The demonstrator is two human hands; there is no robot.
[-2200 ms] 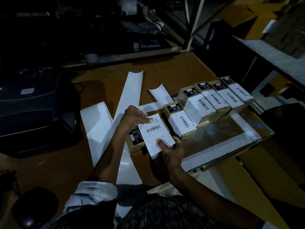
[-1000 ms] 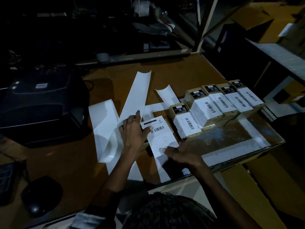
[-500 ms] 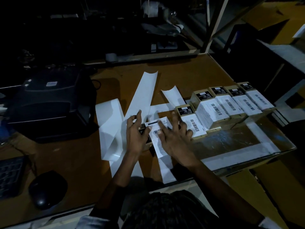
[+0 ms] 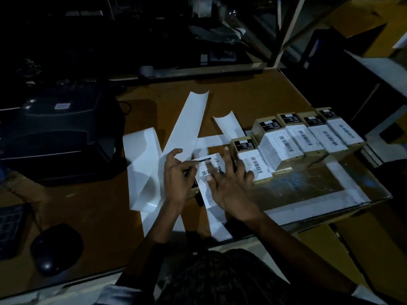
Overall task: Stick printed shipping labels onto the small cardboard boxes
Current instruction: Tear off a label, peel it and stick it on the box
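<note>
Here, flat white label (image 4: pixel 207 172) under right hand (image 4: pixel 229 186)

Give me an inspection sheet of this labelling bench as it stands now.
Surface: brown desk; glossy taped sheet at its right end.
Job's things: shipping label lies on the box in hand, mostly hidden; five labelled boxes sit in a row to the right.
Clutter: empty backing strips spread across the middle.
Grippers: left hand pinches the label's upper left edge; right hand presses spread, straight fingers on the label.
Cables: one dark lead beside the label printer.
Surroundings: mouse and keyboard at left; dim shelving behind.
</note>
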